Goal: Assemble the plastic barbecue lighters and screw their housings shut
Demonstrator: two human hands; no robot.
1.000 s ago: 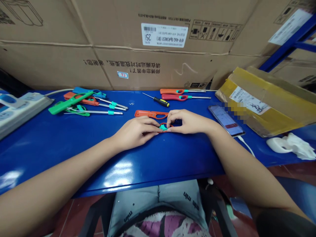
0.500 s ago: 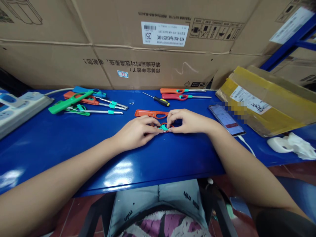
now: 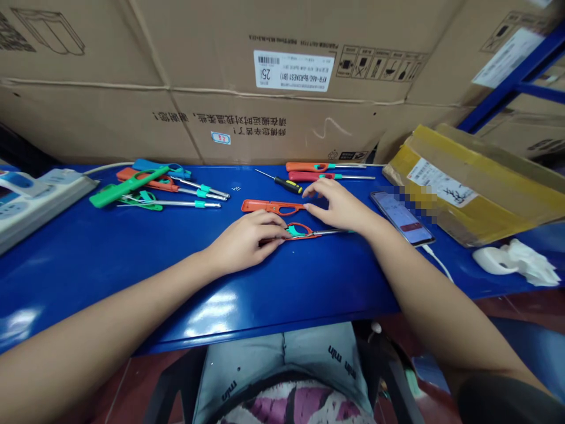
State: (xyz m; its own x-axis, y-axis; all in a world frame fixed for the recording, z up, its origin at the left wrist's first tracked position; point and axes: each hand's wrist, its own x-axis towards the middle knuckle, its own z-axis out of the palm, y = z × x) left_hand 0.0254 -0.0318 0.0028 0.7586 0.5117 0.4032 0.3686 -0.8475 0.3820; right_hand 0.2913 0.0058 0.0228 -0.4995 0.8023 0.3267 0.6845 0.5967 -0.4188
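Observation:
My left hand is closed on the handle end of an opened orange gas lighter, which lies on the table. A teal trigger sits in it, and a thin metal tube runs off to the right. My fingers hide the rest of its handle. Just beyond lies a loose orange handle half, roughly parallel to it. My right hand is raised at that half's right end, thumb and fingers apart with nothing between them. Whether the thumb touches the half, I cannot tell.
Farther back lie a yellow-black screwdriver, small screws and two assembled lighters, orange and red. Lighter parts are piled at left beside a power strip. A phone and a taped carton stand right.
My right hand has let go of the opened lighter and moved up and right to the loose half's end. My left hand stays at the lighter, its metal tube now showing.

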